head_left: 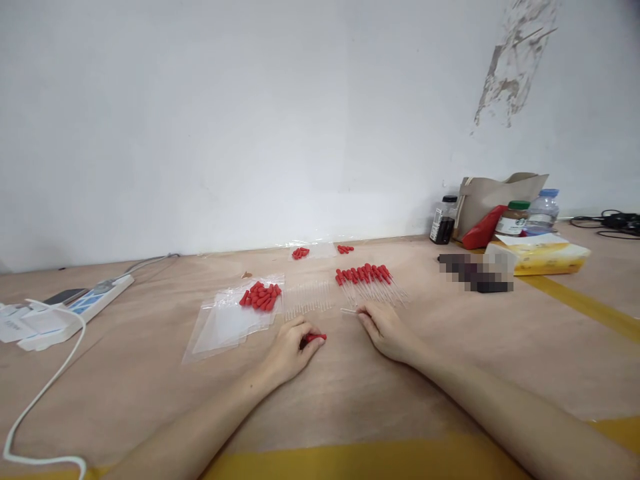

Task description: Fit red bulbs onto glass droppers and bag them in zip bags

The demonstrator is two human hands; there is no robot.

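Note:
Curled around a red rubber dropper bulb (315, 338), my left hand (290, 350) rests low over the table; more red shows between its fingers, but I cannot tell how many bulbs it holds. My right hand (384, 330) pinches a thin clear glass tube (349, 311) that points left. Loose glass tubes (307, 298) lie in a row just beyond my left hand. Past my right hand is a row of droppers (367, 275), red bulbs fitted on their tubes. A pile of red bulbs (261, 297) sits on clear plastic bags (215, 331) at the left.
Two small groups of red bulbs (301, 253) lie near the wall on clear plastic. On the left are a power strip (95, 312) and white cable (47, 393). A tissue pack (547, 259), dark bottle (443, 221), jar (513, 220) and grey bag (480, 200) stand right.

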